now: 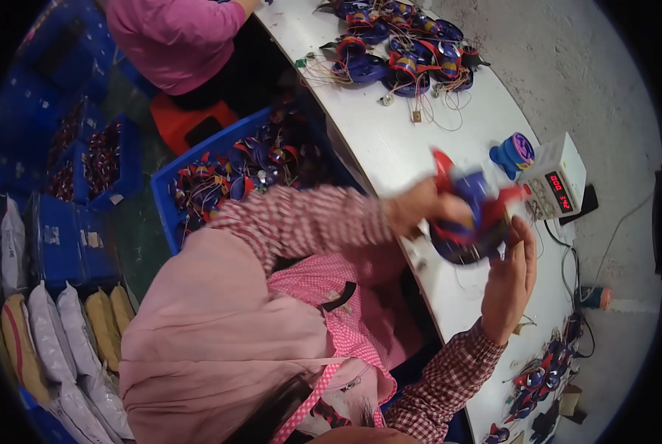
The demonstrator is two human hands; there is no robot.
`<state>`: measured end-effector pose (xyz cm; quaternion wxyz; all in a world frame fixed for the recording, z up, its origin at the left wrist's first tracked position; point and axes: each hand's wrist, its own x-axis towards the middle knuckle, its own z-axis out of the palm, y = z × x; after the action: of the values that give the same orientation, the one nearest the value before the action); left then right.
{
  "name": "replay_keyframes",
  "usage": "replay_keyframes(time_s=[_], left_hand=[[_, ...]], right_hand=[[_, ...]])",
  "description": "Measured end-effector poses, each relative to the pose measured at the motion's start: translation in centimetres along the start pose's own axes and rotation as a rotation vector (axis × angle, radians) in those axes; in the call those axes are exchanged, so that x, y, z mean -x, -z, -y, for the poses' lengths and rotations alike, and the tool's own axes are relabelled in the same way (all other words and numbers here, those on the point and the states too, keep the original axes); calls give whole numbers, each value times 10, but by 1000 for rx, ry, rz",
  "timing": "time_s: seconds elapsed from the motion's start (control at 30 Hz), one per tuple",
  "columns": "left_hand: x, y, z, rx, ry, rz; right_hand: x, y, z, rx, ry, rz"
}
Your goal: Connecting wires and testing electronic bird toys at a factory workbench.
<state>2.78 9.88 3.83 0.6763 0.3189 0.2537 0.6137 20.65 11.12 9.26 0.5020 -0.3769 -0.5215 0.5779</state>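
Blue-and-red piece (483, 211) held over the white table (379, 137)

Nearest is the person's pink clothing (220, 333), with a pink checked apron (360, 325) and dark-red checked sleeves (449, 370). Ahead of it, the left hand (423, 206) has its fingers clamped on the near-left side of the piece, thumb and fingers around its middle. The piece is blurred; a red point sticks up past the left fingers, and a round dark part hangs below them. The right hand (507, 285) stands upright at the piece's other side, fingers extended along the rim; whether they press on it cannot be told through the blur.

Just beyond the hands, on the table, stands a white instrument box (557, 181) with a lit red numeric display, next to a blue-and-purple roll (514, 154). A cluster of similar pieces (542, 381) lies at the table's right end. To the left, a blue crate (166, 194) is full of like parts with thin wires.

Farther off, more wired pieces (409, 55) are heaped on the table. A co-worker in a pink top (172, 41) is beside a red stool (183, 122). Pale labels (52, 234) mark the stacked blue boxes (68, 259); their writing is too small to read.
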Motion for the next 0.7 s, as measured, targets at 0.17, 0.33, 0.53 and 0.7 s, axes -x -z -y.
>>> replay_keyframes(time_s=[0.17, 0.33, 0.53, 0.7], left_hand=[[1, 125, -143, -320, -372, -329], [-56, 257, -240, -739, -601, -604], [-80, 512, -310, -790, -319, -671], [-171, 629, -328, -2075, -474, -51]], right_hand=[[-4, -23, -19, 58, -48, 222], [17, -12, -40, 204, -329, 283], [35, 15, -44, 238, -423, 405], [71, 51, -46, 232, -420, 192]])
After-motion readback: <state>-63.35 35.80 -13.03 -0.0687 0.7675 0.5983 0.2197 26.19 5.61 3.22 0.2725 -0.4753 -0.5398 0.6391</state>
